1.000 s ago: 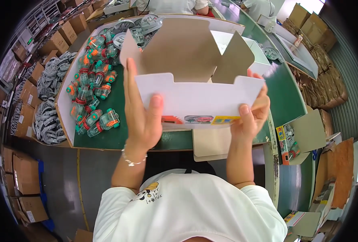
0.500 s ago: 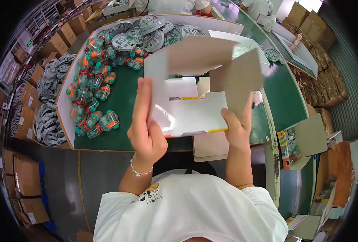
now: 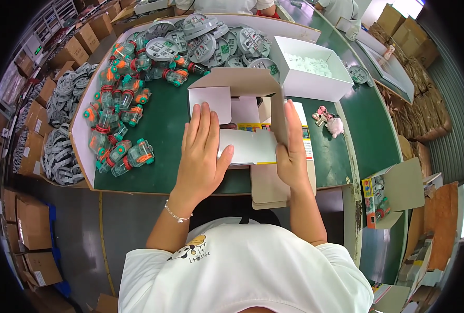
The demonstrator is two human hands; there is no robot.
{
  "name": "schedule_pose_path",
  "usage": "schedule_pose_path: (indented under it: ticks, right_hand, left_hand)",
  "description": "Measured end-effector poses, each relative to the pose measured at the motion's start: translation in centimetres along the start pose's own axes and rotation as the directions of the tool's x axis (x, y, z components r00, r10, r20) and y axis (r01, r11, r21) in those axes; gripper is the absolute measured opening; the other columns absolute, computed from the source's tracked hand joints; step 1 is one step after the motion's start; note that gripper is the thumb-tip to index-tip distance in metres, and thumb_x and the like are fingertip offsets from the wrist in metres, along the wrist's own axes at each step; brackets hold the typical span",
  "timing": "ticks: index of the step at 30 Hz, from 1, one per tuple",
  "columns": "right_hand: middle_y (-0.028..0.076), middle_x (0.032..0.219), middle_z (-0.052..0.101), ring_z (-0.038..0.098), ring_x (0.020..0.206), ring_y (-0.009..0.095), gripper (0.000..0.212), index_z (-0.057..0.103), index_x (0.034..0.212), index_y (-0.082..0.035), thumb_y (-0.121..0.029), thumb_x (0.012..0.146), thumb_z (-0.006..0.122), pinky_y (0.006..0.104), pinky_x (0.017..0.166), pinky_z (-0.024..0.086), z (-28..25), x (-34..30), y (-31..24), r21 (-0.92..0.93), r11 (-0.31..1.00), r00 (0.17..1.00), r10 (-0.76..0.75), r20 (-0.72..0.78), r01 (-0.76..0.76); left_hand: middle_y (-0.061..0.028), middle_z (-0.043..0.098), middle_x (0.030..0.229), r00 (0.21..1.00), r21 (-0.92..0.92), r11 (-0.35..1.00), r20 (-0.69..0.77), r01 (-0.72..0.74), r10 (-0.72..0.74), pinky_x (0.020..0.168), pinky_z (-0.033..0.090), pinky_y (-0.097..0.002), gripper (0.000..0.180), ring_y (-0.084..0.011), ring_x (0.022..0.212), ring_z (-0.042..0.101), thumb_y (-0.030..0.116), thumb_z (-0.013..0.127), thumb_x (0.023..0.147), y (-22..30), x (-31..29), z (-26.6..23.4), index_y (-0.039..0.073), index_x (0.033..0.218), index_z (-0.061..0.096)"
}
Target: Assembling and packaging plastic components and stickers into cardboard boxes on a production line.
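An open-topped cardboard box, white outside and grey-brown on its raised flaps, is between my two hands at the near edge of the green table. My left hand lies flat along the box's left side, fingers stretched out and thumb by the front flap. On the right side, my right hand grips the wall, its fingers upright outside and its thumb at the front corner. Under and behind this box lie other flat printed cartons, partly hidden by it.
Clear bottles with orange and green tops cover the table's left side. Round grey part trays are heaped at the back. A white box of small white pieces stands back right, near a pink plush keychain. Another packed carton sits farther right.
The box has come down toward the table and its flaps have shifted. My left hand has turned from edge-on to flat on its left side. The white box behind is now uncovered.
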State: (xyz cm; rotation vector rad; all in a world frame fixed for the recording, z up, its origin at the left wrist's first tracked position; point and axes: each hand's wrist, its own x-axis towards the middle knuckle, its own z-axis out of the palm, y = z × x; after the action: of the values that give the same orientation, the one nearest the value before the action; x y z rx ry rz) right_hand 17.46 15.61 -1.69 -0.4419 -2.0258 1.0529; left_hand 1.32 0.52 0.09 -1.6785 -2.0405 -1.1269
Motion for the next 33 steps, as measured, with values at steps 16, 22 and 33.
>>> schedule_pose_path:
  ticks: [16, 22, 33]
  right_hand:
    - [0.011, 0.161, 0.029, 0.017, 0.152, 0.036, 0.053, 0.062, 0.131, -0.015, 0.002, 0.081, 0.066, 0.056, 0.118, 0.023, -4.1, 8.9, -2.6, 0.084, 0.996, 0.953, -0.054, 0.299, 0.03]
    - [0.01, 0.152, 0.043, 0.027, 0.147, 0.039, 0.046, 0.065, 0.12, -0.013, -0.005, 0.076, 0.075, 0.0536, 0.116, 0.03, -4.3, 9.3, -3.1, -0.256, 0.83, 0.778, -0.293, 0.556, 0.496]
    - [0.009, 0.133, 0.056, 0.048, 0.124, 0.037, 0.04, 0.061, 0.104, -0.01, -0.022, 0.073, 0.084, 0.0435, 0.096, 0.047, 1.8, 8.4, -3.4, -0.618, 0.663, 0.906, -0.296, 0.303, 0.423]
  left_hand:
    - [-0.0156, 0.034, 0.156, 0.998, -0.315, 0.948, 0.038, -0.037, 0.051, 0.115, 0.031, -0.0467, 0.079, -0.0372, 0.143, 0.032, 0.016, 0.084, 0.07, -5.5, 5.6, -4.7, 0.007, 0.14, 0.048]
    - [-0.0154, 0.032, 0.156, 0.891, -0.17, 0.958, 0.359, -0.232, 0.279, 0.117, 0.03, -0.048, 0.082, -0.0394, 0.144, 0.028, 0.027, 0.092, 0.057, -7.0, 6.7, -5.2, 0.006, 0.125, 0.052]
    - [-0.0261, 0.031, 0.151, 0.926, 0.097, 0.971, 0.334, -0.219, 0.176, 0.107, 0.036, -0.0525, 0.097, -0.0436, 0.143, 0.028, 0.052, 0.091, 0.049, -2.4, 5.9, -3.9, 0.008, 0.123, 0.047]
